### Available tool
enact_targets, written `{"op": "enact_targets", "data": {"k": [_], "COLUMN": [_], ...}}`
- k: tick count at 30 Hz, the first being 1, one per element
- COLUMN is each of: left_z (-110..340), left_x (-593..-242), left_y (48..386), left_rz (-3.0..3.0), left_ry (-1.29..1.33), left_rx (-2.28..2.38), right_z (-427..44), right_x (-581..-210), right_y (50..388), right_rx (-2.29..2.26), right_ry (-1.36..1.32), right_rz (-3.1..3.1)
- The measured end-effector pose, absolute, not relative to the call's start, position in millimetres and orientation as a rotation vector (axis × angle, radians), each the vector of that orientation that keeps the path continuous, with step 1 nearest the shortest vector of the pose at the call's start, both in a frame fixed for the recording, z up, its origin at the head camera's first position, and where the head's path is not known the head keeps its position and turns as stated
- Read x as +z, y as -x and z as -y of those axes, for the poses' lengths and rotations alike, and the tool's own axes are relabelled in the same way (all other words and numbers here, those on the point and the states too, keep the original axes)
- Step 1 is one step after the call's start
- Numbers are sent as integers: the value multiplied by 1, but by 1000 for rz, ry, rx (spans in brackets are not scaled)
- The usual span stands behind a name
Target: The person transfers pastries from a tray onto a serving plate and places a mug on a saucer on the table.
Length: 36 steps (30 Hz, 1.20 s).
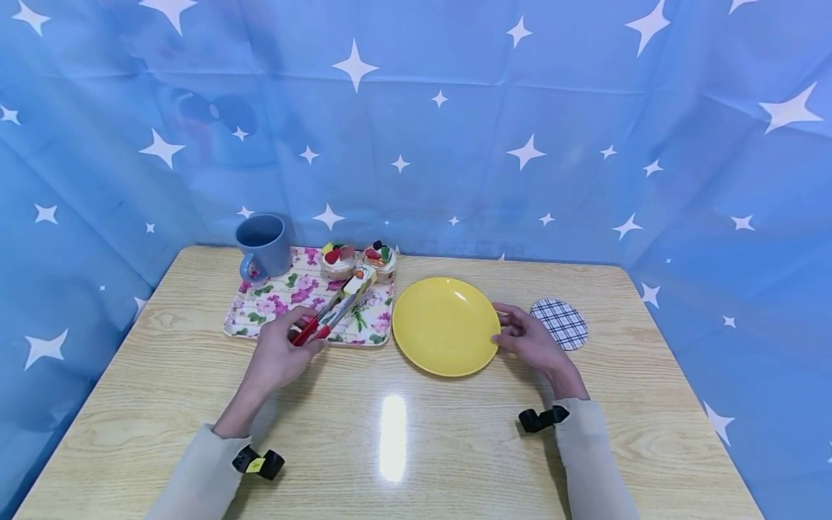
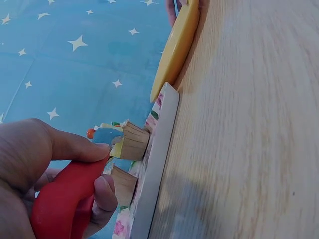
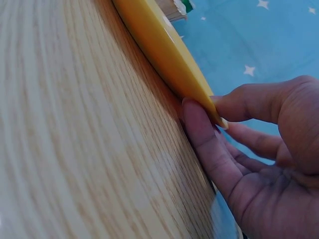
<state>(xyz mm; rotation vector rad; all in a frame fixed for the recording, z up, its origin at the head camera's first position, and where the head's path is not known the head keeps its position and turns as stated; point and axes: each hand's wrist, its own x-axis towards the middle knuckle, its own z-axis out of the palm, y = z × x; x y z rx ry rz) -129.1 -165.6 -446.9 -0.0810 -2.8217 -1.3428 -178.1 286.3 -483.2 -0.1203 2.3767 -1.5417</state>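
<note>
Head view, left hand (image 1: 282,354): gripping the red-handled tongs (image 1: 339,313).
Head view, tongs tips: clamped on a small cake piece (image 1: 360,280) over the right part of the floral tray (image 1: 250,318); contact with the nearby cupcakes cannot be told.
Head view, tray load: blue mug (image 1: 265,249) at the far left; strawberry-topped cupcake (image 1: 336,261) and second cupcake (image 1: 382,266) at the far right.
Head view, yellow plate (image 1: 445,328): on the wooden table (image 1: 468,455), just right of the tray.
Head view, right hand (image 1: 529,343): at the plate's right rim.
Head view, checked coaster (image 1: 560,325): right of the plate, beyond the right hand.
Left wrist view, handle: red, held between thumb and fingers.
Left wrist view, cupcakes: ridged sides visible, standing on the tray.
Right wrist view, grip: digits together, pinching the plate rim from above and below.
</note>
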Motion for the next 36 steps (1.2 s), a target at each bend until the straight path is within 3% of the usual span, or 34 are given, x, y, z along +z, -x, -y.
{"op": "enact_targets", "data": {"k": [36], "left_z": [131], "left_x": [-447], "left_y": [134], "left_rz": [2787], "left_ry": [209], "left_rx": [-1493], "right_z": [-286], "right_x": [-482], "right_y": [177], "right_rx": [-1509], "right_ry": [113], "right_rz": [-2402]}}
